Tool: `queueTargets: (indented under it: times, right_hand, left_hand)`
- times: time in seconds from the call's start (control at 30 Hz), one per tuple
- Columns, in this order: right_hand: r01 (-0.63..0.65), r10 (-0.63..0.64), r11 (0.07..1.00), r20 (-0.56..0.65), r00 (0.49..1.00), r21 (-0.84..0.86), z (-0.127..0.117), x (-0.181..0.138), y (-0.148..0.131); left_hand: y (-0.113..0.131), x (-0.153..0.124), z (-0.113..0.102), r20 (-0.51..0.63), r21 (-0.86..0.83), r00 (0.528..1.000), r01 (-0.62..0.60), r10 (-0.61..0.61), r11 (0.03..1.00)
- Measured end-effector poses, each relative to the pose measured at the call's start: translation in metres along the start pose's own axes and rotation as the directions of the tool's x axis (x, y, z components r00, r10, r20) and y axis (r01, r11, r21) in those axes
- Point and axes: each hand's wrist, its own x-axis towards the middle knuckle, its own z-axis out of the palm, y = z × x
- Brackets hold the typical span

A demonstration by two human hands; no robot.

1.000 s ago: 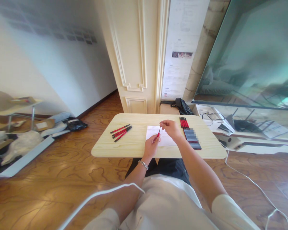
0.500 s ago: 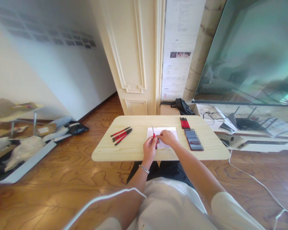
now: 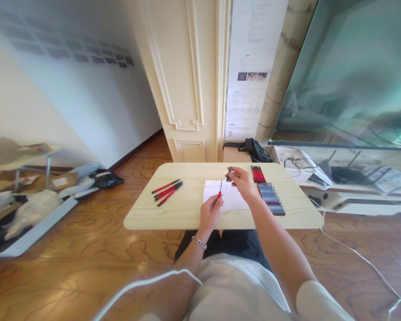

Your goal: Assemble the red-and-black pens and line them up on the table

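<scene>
My left hand (image 3: 210, 214) is closed around a red pen barrel (image 3: 219, 195), held over a white sheet of paper (image 3: 234, 203). From the barrel's top sticks a thin dark rod (image 3: 221, 184), which looks like the refill. Up and to the right, my right hand (image 3: 242, 182) pinches a small black pen part (image 3: 229, 173), apart from the barrel. Several red and black pens (image 3: 167, 193) lie loosely on the left of the table. Another group of red pens (image 3: 258, 174) sits side by side at the back right, beyond my right hand.
A phone (image 3: 270, 199) lies on the right of the pale wooden table (image 3: 142, 214). Behind the table is a black bag (image 3: 255, 149) on a box. A white cable (image 3: 357, 249) trails over the floor at right. Packages (image 3: 65, 180) lie at left.
My hands were together at the red pen and have drawn apart. The right one moved up and away with the black part; the left one keeps the barrel, now lower.
</scene>
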Motion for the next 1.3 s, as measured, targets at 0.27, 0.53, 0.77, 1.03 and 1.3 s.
queueTargets:
  times: [0.27, 0.53, 0.77, 1.03, 1.3]
  right_hand:
    - [0.058, -0.056, 0.995, -0.031, 0.998, 0.082, 0.006, -0.002, -0.017]
    - [0.079, -0.078, 0.995, -0.022, 0.997, 0.053, 0.005, 0.001, -0.016]
    - [0.059, -0.059, 0.997, 0.013, 0.998, 0.041, 0.004, 0.0, -0.016]
    - [-0.003, 0.006, 1.0, 0.108, 0.994, -0.027, 0.013, -0.015, -0.005]
    - [-0.028, 0.031, 0.999, 0.166, 0.986, -0.024, 0.014, -0.025, 0.004]
  left_hand:
    - [0.004, -0.001, -0.001, 0.02, 0.128, 1.0, -0.012, 0.01, 0.992]
    - [0.006, -0.001, 0.0, 0.041, 0.124, 0.999, -0.007, 0.002, 0.992]
    - [0.003, -0.001, 0.0, 0.027, 0.1, 1.0, -0.007, 0.004, 0.995]
    - [0.008, -0.001, 0.0, 0.02, 0.087, 1.0, 0.001, -0.003, 0.996]
    - [0.011, -0.002, -0.001, 0.066, 0.092, 0.998, -0.002, -0.004, 0.996]
